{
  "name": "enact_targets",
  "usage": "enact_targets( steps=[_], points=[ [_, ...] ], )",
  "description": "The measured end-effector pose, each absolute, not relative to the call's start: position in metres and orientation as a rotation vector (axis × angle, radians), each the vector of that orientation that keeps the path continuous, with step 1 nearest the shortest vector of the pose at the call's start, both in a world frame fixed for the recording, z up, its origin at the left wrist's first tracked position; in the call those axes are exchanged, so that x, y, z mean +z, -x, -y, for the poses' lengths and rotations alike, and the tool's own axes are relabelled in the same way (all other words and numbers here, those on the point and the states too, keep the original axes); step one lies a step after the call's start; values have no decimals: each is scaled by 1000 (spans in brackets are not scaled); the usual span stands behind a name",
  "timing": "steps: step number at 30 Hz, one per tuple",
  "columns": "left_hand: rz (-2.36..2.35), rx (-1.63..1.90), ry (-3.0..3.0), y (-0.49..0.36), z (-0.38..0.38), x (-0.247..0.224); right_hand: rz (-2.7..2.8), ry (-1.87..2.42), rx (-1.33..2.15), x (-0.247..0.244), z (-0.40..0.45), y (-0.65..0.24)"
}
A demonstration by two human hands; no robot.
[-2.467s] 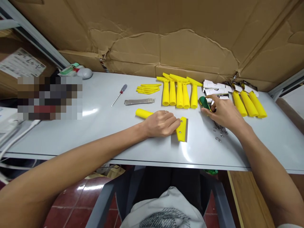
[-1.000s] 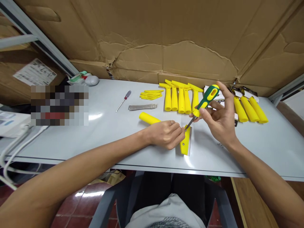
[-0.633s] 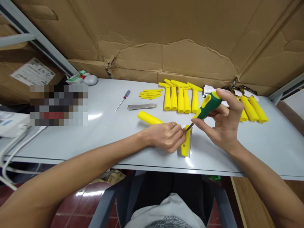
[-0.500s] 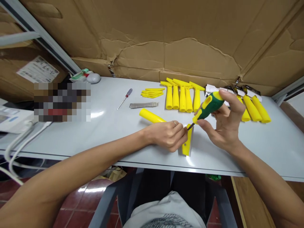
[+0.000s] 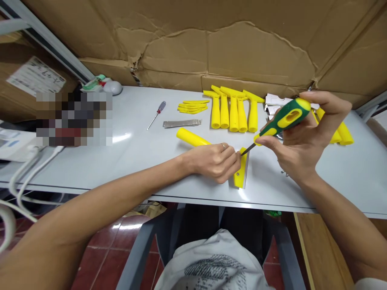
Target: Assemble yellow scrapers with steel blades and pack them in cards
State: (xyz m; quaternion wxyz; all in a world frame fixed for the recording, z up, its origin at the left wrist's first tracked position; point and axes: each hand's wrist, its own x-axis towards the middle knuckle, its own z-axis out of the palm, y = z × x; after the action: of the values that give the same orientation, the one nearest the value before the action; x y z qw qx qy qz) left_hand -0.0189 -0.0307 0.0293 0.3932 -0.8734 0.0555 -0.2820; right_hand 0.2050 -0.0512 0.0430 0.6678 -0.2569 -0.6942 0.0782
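My left hand (image 5: pixel 215 163) is closed around the neck of a yellow scraper (image 5: pixel 193 137), pressing it against the table. The scraper's handle points up and left, and a thin blade edge shows along the right side of its head. My right hand (image 5: pixel 308 139) grips a green and yellow screwdriver (image 5: pixel 282 121) with fingers and thumb. Its shaft slants down left, and the tip meets the upper part of the scraper's head by my left fingertips. Lower on the head a small screw shows. Whatever lies under the tip is hidden.
Several yellow scraper handles (image 5: pixel 233 108) stand in a row at the back, beside a stack of flat yellow pieces (image 5: pixel 192 106). A metal blade strip (image 5: pixel 182 123) and a small screwdriver (image 5: pixel 157 114) lie left of them. Small screws (image 5: pixel 284 173) are near my right wrist. Cardboard (image 5: pixel 181 52) backs the table.
The screwdriver has tilted lower to the right, its tip still at the scraper head. My right hand has shifted right with it. The whole view has shifted slightly.
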Motion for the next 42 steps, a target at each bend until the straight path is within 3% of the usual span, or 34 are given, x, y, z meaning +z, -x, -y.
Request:
enact_targets(
  steps=[9,16,26,32,38,42],
  points=[
    [-99,-699,2191,21,29,28,1842,493,319,43,44,-217],
    [-133,-794,2169,19,27,29,1722,561,210,41,42,-214],
    [-106,-760,2175,20,27,27,1753,581,406,52,55,-211],
    [-124,-807,2196,18,27,26,1631,522,210,53,53,-207],
    [-134,-813,2232,18,26,25,1753,535,344,51,50,-214],
    [-128,-826,2231,18,27,26,1672,528,207,51,50,-215]
  ],
)
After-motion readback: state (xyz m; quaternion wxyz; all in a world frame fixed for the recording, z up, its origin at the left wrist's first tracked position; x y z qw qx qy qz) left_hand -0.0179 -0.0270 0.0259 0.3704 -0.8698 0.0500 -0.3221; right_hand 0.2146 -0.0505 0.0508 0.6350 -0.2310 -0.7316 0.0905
